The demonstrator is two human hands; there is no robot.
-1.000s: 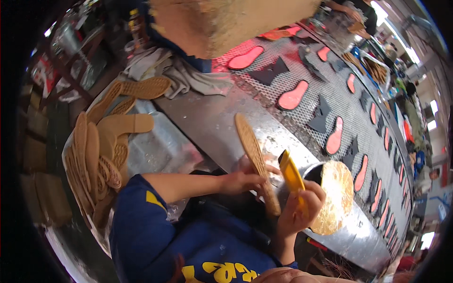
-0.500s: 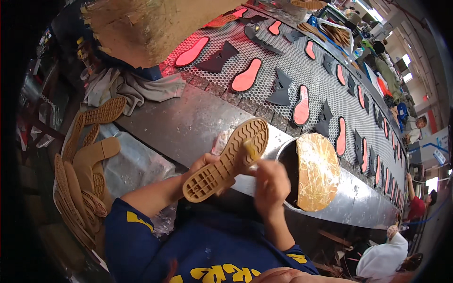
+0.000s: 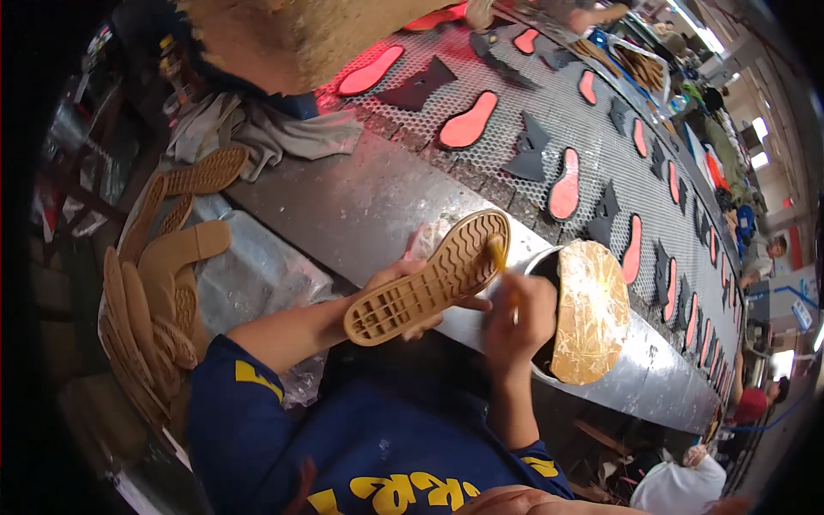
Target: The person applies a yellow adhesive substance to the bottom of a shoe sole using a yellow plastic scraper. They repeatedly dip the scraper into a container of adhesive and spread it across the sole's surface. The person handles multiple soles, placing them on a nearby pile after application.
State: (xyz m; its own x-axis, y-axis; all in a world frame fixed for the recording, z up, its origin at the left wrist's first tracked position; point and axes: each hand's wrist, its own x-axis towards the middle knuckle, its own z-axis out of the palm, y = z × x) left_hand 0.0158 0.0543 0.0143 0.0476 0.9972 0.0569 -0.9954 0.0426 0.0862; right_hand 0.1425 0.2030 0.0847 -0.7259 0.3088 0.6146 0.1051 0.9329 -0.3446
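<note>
So the tan sole (image 3: 427,279) is up in the air over the near edge of the metal ledge (image 3: 378,193), tread side to the camera, heel low on the left and toe high on the right. The left hand (image 3: 393,275) has it from behind, fingers wrapped at the edges around the middle. The right hand (image 3: 522,311) is closed around a yellow tool (image 3: 498,255), its end at the toe-side edge. It's pretty blurry there, so I honestly can't tell if it's touching.

Tips, imo: keep the left grip firm so the toe end doesn't wobble, turn the sole rather than twisting the right wrist, stick close to the edge with short, even strokes, and keep those left fingers well out of the tool's path.

Compared with a second ago, it's a different setup: back then the sole is nearly edge-on and the tool is held upright, clear of it. Now the tread is fully turned into view and the tool is up at the toe.
</note>
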